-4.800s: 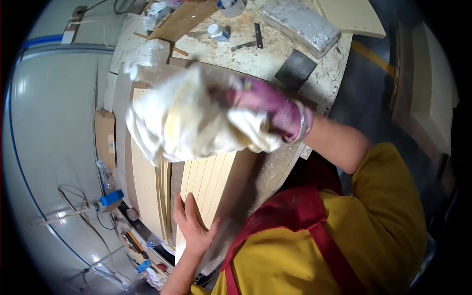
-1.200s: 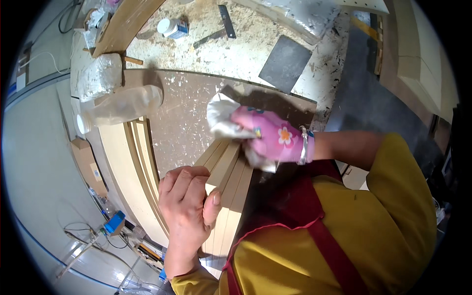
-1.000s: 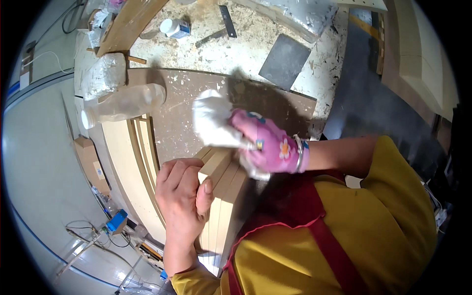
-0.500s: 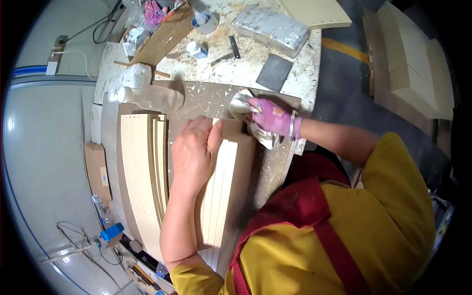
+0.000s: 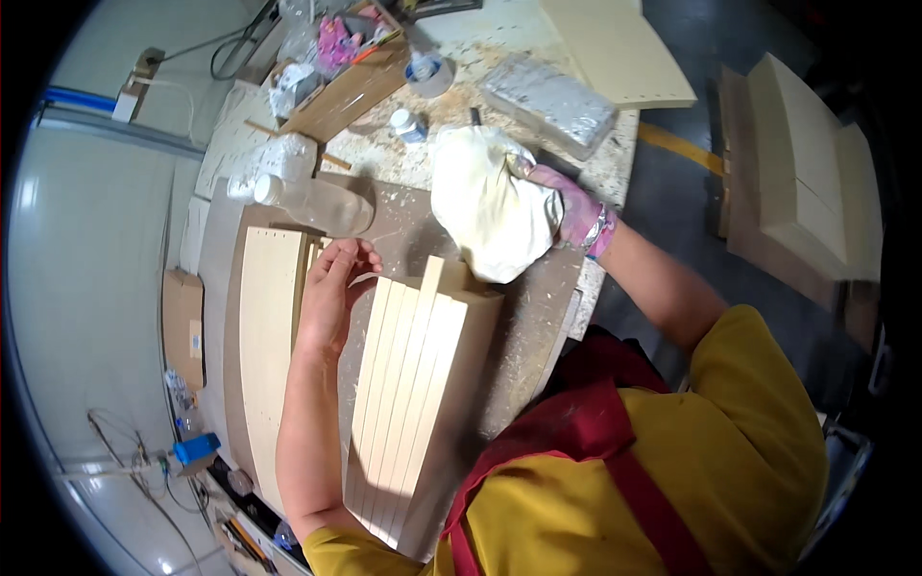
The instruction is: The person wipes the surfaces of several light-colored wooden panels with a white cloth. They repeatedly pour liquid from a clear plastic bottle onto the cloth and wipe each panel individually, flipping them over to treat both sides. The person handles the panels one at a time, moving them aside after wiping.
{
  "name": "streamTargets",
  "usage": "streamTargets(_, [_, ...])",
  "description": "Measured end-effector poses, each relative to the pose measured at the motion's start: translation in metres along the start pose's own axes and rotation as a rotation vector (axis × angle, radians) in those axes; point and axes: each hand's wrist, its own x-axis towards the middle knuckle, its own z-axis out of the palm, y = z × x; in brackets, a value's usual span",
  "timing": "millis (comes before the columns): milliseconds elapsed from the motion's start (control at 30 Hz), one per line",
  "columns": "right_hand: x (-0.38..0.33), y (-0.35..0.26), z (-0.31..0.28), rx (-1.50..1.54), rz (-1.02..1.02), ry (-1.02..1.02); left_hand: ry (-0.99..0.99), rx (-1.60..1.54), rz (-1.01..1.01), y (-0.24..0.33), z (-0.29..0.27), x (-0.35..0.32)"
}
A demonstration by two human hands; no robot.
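Observation:
A white cloth is bunched in my right hand, which wears a pink glove and holds it above the work surface. The cloth hangs over the far end of a row of pale boards stood on edge side by side; one board sticks out past the others. Bare and loosely curled, my left hand hovers between that row and a second stack of pale boards on the left. Nothing shows in its fingers, and a gap parts thumb from fingertips.
A clear plastic bottle lies beyond my left hand. Farther back are a small white bottle, a tub, a wrapped block and a wooden plank. More pale boards are stacked off the table at right.
My left hand has come off the row of boards and moved left. My right hand has lifted the cloth, which now spreads wider and covers the dark flat pad.

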Motion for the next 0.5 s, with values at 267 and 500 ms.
streamTargets(267, [0.056,0.057,-0.062,0.334,0.187,0.124,0.647,0.182,0.210,-0.034,-0.054,0.061])
streamTargets(500, [0.073,0.037,-0.047,0.384,0.292,0.127,0.518,0.221,0.298,-0.049,-0.053,0.134])
